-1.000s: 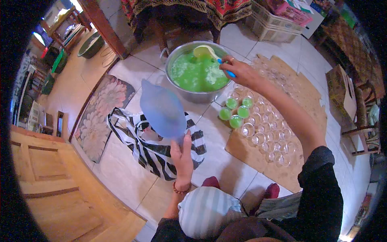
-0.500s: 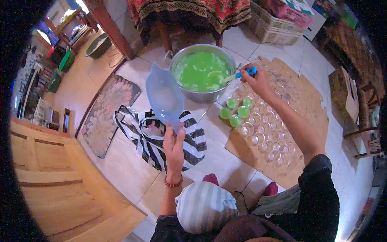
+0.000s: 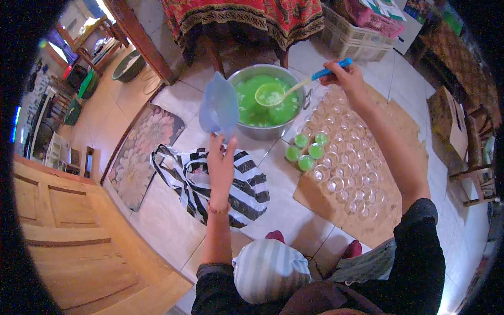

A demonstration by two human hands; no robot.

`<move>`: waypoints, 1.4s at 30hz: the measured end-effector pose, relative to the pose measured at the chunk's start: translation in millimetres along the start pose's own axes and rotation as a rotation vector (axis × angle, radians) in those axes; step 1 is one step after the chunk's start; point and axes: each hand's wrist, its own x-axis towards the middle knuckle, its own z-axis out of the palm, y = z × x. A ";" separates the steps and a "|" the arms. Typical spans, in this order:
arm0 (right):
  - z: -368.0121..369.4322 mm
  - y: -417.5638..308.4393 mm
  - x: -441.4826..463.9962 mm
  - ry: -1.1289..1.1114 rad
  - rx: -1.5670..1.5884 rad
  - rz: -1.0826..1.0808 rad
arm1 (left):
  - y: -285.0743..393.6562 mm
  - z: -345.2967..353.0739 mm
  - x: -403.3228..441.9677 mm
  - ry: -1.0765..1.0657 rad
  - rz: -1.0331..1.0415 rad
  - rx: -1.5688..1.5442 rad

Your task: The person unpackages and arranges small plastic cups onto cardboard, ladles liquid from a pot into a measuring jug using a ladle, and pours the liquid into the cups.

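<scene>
My right hand point(image 3: 344, 81) grips the blue handle of a ladle point(image 3: 299, 85). The ladle's bowl is full of green liquid with pale bits and hangs over a large metal pot point(image 3: 268, 132) of the same green liquid. By its handle, my left hand point(image 3: 221, 165) holds a translucent blue plastic jug with a pouring lip point(image 3: 219, 105), tilted beside the pot's left rim. Several clear cups point(image 3: 353, 168) stand in rows on a brown cardboard sheet point(image 3: 391, 118). Several cups filled with green point(image 3: 306, 161) stand at the left corner of these rows.
A black-and-white striped plastic bag point(image 3: 247, 181) lies on the tiles under my left arm. A floral mat point(image 3: 142, 152) and a wooden door point(image 3: 84, 236) are at left. A cloth-covered table point(image 3: 247, 16) stands behind the pot, with crates point(image 3: 352, 39) to its right.
The ladle has risen out of the green liquid, now full, as my right hand moved up. My left hand has raised the jug's handle end and tilted the jug nearer the pot.
</scene>
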 end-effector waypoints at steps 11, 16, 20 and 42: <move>22.6 -90.0 42.0 -0.037 -0.219 -0.214 | 10.1 31.5 83.9 -0.024 0.084 0.395; 47.5 -76.3 37.9 -0.048 -0.409 -0.380 | 3.1 55.1 86.6 -0.083 0.052 0.316; 73.8 -73.1 0.9 -0.140 -0.569 -0.680 | -7.2 66.4 86.1 -0.090 0.034 0.225; -0.8 63.1 -46.9 -0.709 -1.129 -0.681 | 1.8 45.1 62.6 -0.056 -0.060 -0.172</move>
